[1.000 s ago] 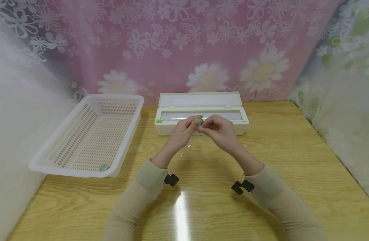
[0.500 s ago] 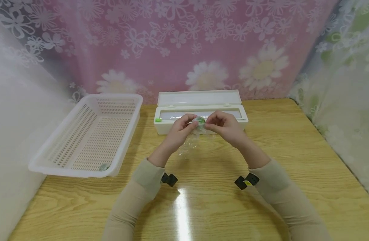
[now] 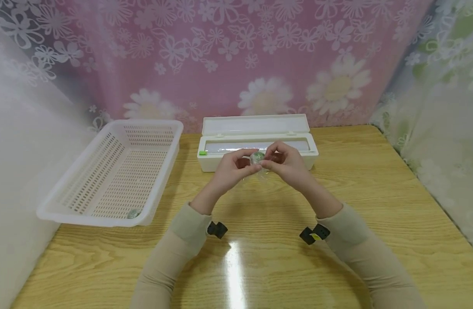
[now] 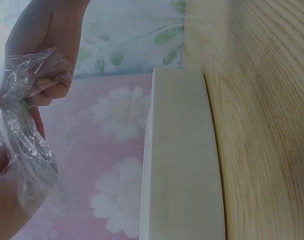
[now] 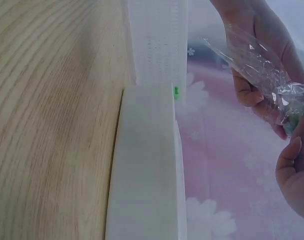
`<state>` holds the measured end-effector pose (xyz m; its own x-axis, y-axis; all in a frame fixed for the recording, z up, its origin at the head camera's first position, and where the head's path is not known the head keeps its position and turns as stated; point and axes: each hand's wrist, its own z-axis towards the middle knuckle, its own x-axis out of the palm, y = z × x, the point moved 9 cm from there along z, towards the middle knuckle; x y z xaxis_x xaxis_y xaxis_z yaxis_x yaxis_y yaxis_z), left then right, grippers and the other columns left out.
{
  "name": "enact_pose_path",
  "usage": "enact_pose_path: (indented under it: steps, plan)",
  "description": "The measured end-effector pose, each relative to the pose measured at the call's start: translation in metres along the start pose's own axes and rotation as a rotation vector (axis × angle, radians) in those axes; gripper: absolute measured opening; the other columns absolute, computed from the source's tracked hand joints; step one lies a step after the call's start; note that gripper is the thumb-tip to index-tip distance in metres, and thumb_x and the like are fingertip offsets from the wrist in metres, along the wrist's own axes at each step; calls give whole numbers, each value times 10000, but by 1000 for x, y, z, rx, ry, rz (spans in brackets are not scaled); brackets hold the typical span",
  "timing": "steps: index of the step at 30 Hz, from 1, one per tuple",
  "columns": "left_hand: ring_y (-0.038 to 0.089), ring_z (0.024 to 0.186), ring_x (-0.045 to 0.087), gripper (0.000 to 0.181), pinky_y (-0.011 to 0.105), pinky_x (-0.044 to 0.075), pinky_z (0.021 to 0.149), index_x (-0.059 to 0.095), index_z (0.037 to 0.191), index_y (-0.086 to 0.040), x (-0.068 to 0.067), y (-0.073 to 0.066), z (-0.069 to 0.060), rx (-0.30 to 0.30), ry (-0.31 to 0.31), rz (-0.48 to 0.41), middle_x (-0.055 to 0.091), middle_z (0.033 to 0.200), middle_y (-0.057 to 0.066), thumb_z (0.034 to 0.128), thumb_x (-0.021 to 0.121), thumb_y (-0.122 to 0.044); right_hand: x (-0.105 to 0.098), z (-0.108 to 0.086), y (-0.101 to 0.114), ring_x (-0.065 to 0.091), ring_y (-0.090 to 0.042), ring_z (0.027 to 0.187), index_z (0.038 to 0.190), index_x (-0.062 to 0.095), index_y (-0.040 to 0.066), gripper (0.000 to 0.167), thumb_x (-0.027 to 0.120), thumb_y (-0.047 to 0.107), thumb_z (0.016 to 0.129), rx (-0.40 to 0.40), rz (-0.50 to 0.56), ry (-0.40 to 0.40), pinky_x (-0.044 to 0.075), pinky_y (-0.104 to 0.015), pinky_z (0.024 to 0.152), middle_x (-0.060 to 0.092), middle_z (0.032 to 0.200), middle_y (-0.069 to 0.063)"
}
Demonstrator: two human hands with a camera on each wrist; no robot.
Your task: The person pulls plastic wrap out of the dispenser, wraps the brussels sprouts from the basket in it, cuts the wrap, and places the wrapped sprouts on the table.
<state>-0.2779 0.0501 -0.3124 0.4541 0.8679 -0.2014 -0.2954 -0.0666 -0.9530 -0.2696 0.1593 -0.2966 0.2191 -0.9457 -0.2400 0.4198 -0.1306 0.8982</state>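
A small round green item (image 3: 257, 157) in clear cling film is held up between both hands, before the white box. Its exact kind is hidden by the film. My left hand (image 3: 229, 171) grips it from the left with thumb and fingers. From the other side my right hand (image 3: 289, 165) pinches the film at its edge. Loose, crinkled cling film (image 4: 26, 130) hangs about the fingers in the left wrist view. Green shows through the wrap (image 5: 292, 122) in the right wrist view. Behind the hands stands a white cling film dispenser (image 3: 217, 162) with its lid raised.
To the left stands a white plastic basket (image 3: 149, 201) with slotted walls. One similar wrapped green item (image 3: 133, 213) lies in its near right corner. A green slider (image 3: 202, 153) sits at the dispenser's left end. A flowered curtain (image 3: 221, 64) hangs behind the wooden table (image 3: 275, 262).
The loose film hanging below the item has been gathered up closer to it. The hands shift slightly and the fingers take new places on the wrap. Basket and dispenser stay put.
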Motion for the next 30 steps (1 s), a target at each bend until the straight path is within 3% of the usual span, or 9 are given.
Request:
enact_pose_path:
  steps: [5,9,11,15,18,20,22,27,30]
  plan:
    - [118,690,521,476,232,419,553,441,1275,-13,3,5,2,29,19,54,589,909,100,842,606,-123,0,0,-6,441,-136,612,832,508,-11,122,565,94,858,21,129,5,406,-229,542,483,724,-55]
    - [104,765,547,406,224,451,631,354,1235,20,8,-7,-1,120,42,-43,579,1020,189,870,528,-19,1,1,-13,449,-101,613,847,493,30,135,570,141,858,82,284,-9,411,-209,557,468,771,-45]
    - [92,723,535,327,219,438,619,355,1179,40,11,-17,-5,166,59,-49,583,958,216,880,487,26,4,1,-17,456,-84,624,864,477,76,116,565,152,866,116,372,9,416,-192,564,457,814,-35]
    - [75,584,418,248,211,377,536,462,1117,72,15,-31,-11,210,75,44,547,793,130,872,492,48,12,1,-20,434,-81,614,879,459,118,75,527,147,889,160,566,86,391,-174,543,447,812,-12]
    - [100,542,340,283,212,334,500,523,1132,37,13,-22,-8,200,50,81,513,751,49,854,556,-6,12,1,-21,434,-85,603,879,469,115,44,496,144,897,158,616,99,387,-169,536,448,775,-4]
    - [108,540,348,324,214,343,494,525,1161,4,9,-12,-3,187,16,80,547,801,30,844,582,-36,9,1,-22,459,-93,638,886,488,113,39,474,140,910,136,540,58,411,-182,564,463,776,-8]
    - [96,575,414,351,206,381,521,513,1184,-16,5,-6,-1,160,-25,79,571,808,53,845,590,-63,4,1,-20,490,-112,722,959,519,52,100,451,118,925,84,372,14,439,-204,618,495,846,-34]
    - [120,728,523,379,211,443,617,462,1223,29,-1,-17,-5,65,-68,96,592,971,184,866,554,-57,3,-3,1,491,-221,926,1182,488,-51,335,544,4,857,-118,-106,-24,480,-299,729,490,1085,-145]
    - [189,736,557,346,211,458,617,463,1208,62,1,-21,-6,55,-51,122,590,978,203,891,511,-69,6,-4,12,518,-211,901,1141,531,-73,377,616,-47,775,-223,-177,-50,502,-311,698,516,1056,-174]
